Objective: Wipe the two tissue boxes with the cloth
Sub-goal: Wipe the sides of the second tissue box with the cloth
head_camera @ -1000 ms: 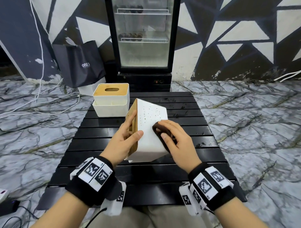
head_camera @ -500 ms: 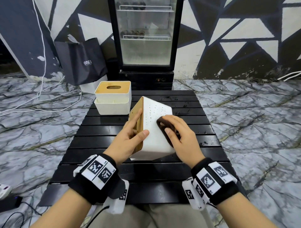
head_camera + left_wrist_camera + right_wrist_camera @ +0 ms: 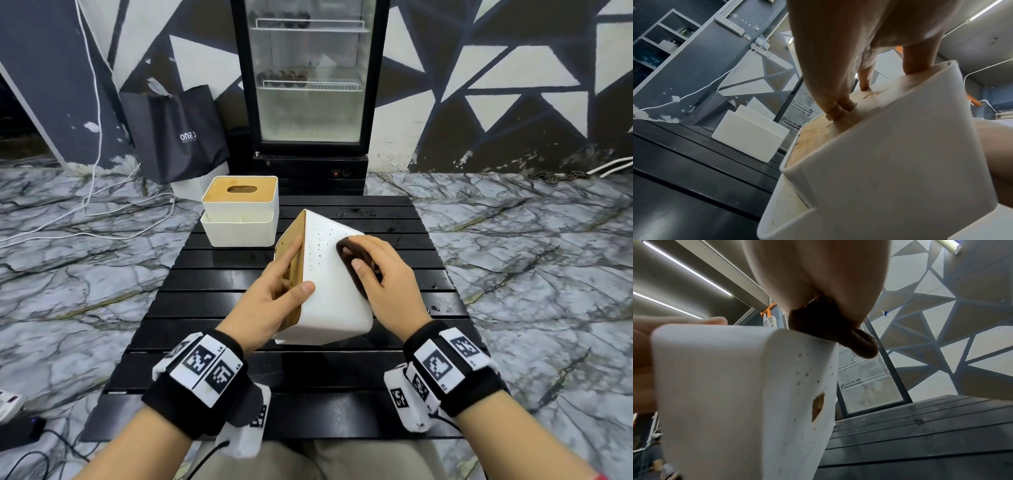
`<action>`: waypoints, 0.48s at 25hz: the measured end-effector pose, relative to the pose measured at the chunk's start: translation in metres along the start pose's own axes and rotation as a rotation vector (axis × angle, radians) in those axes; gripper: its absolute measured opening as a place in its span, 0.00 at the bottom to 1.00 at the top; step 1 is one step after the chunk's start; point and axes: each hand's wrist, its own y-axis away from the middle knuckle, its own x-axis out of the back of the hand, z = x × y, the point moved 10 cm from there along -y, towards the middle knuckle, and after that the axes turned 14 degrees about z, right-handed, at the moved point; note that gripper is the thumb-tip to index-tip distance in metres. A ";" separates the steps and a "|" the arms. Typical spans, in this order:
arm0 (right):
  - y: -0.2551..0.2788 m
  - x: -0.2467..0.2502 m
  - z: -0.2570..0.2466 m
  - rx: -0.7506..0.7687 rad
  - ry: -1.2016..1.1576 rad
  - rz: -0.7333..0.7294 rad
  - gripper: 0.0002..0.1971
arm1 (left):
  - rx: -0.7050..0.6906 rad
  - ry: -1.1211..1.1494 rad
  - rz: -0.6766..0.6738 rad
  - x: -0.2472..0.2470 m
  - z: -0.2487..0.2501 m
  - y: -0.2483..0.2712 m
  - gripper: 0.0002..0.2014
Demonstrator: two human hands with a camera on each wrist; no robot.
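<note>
Only readable writing was "ONE" on the black bag (image 3: 178,137) against the far wall, with small print under it too tiny to make out. The wrist bands just had square code markers.

The near tissue box (image 3: 329,284) sat tipped on its edge in the middle of the black slatted surface (image 3: 404,240), wooden lid facing left. The second tissue box (image 3: 239,216) stood upright at the far left corner, well apart from it.

The head view showed the left hand (image 3: 270,301) gripping the tilted box, thumb on the white face and fingers on the lid. The left wrist view added that two fingers (image 3: 840,105) were curled into the lid slot. The right hand (image 3: 383,277) pressed the dark brown cloth (image 3: 349,260) on the white face with fairly flat fingers. Only the right wrist view caught a brown smear (image 3: 818,404) on the box's right side, plus the cloth hanging over the edge.
</note>
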 end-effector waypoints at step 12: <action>-0.020 -0.027 -0.025 0.034 -0.013 -0.045 0.18 | -0.051 -0.076 0.025 0.000 0.004 0.003 0.36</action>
